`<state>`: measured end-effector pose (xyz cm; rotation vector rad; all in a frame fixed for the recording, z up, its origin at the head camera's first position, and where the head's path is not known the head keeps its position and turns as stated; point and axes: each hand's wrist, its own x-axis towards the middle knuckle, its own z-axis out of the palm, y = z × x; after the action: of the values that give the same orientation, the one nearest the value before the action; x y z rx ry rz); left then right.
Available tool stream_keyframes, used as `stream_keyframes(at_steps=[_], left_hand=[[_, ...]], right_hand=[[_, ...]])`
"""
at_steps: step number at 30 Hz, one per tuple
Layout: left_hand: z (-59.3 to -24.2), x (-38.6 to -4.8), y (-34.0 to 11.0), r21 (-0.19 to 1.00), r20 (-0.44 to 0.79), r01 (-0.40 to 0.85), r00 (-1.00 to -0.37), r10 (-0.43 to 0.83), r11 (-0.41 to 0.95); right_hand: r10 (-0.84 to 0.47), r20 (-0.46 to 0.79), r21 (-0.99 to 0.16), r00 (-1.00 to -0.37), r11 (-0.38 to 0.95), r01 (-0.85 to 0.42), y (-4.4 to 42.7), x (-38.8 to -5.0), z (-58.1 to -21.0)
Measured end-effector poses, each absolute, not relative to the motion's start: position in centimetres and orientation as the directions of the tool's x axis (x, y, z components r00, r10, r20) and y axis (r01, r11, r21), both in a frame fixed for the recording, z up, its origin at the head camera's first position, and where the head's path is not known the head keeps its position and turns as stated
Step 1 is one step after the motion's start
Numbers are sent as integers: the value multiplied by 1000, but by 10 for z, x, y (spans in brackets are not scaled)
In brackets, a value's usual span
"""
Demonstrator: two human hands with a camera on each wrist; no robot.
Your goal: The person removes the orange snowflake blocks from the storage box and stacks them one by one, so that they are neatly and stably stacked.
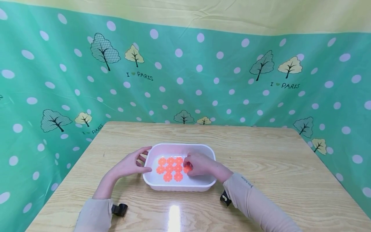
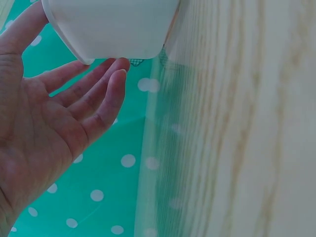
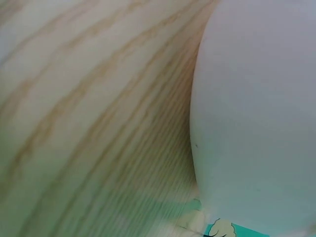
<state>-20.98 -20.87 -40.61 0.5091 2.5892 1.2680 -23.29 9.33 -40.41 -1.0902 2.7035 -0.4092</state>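
Note:
A white rectangular tub (image 1: 179, 188) stands on the table, with several orange flower-shaped pieces (image 1: 169, 168) lying flat on its bottom, grouped left of its middle. My left hand (image 1: 127, 165) holds the tub's left end, thumb over the rim and fingers along the outside; in the left wrist view the hand (image 2: 54, 113) is beside the white wall (image 2: 113, 29). Inside the tub, my right hand (image 1: 200, 164) pinches an orange piece (image 1: 188, 168) at the right of the group. The right wrist view shows the tub's outer wall (image 3: 256, 118) but not the hand.
The tub rests on a light wood-grain table (image 1: 261, 154). Behind and at both sides hangs a green curtain (image 1: 162, 96) with white dots and printed trees. Black wrist straps with small devices (image 1: 120, 209) are at both cuffs. A bright reflection lies on the table's front part.

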Motion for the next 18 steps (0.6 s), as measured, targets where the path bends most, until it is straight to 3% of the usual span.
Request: stream_keyframes(at_steps=[18], left_hand=[[-408,-210,-208,776,-41,212,-923,384,594]], right_hand=[[-687,14,-458,-727,642,-615,96,-233,-400]])
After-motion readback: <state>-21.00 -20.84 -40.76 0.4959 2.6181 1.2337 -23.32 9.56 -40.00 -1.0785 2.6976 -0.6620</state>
